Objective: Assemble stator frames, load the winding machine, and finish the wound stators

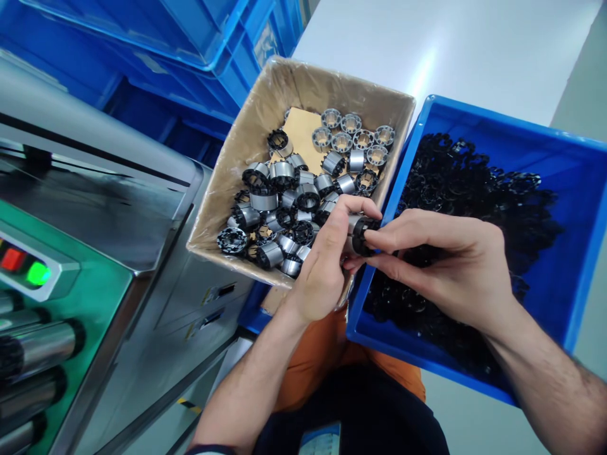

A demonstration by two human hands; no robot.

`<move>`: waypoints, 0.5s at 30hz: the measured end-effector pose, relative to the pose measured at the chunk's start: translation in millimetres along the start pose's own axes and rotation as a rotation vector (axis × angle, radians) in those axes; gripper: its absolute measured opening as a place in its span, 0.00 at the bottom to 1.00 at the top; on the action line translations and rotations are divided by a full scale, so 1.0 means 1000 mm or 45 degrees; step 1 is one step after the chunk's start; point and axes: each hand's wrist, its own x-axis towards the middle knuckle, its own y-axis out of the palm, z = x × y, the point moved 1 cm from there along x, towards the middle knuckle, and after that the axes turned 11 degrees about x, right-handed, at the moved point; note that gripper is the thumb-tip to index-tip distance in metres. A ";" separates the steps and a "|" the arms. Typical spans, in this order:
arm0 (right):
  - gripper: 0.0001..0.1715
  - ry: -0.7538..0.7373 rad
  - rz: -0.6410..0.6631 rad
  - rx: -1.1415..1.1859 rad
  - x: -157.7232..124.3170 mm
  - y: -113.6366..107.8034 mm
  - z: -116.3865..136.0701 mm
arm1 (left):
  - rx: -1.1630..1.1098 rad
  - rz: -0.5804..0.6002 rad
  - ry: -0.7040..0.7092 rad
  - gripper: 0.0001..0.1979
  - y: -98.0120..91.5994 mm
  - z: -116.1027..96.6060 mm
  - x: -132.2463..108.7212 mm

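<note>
My left hand (322, 268) is wrapped round a silver motor stator core (351, 230), held above the near right corner of the cardboard box. A black plastic end ring (362, 236) sits at the core's right end. The thumb and fingers of my right hand (446, 265) pinch this ring. My fingers hide part of the core and ring, so I cannot tell how fully they are joined. In the cardboard box (241, 139) lie several stator cores with black ends (282, 174), piled loosely, and bare silver cores (341, 141) standing in rows at the far side.
Right of the box, a blue bin (550, 151) holds a heap of black plastic rings (450, 177). A white tabletop (374, 38) lies behind. Stacked blue crates (190, 38) stand at the back left. At left is a machine (175, 234) with red and green buttons (38, 273) and metal cylinders.
</note>
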 end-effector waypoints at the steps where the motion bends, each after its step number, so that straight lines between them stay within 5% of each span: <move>1: 0.16 0.003 0.006 0.018 0.001 0.000 0.000 | -0.004 0.017 0.007 0.33 -0.001 0.000 0.000; 7: 0.18 0.126 -0.046 0.143 0.001 -0.002 0.000 | -0.023 0.031 0.046 0.28 -0.002 -0.002 -0.004; 12: 0.12 0.048 0.027 0.081 0.001 -0.003 0.006 | 0.025 0.079 0.079 0.28 -0.002 -0.003 -0.005; 15: 0.11 0.185 -0.052 0.146 0.001 -0.007 0.009 | 0.044 0.020 0.194 0.29 0.000 -0.006 -0.001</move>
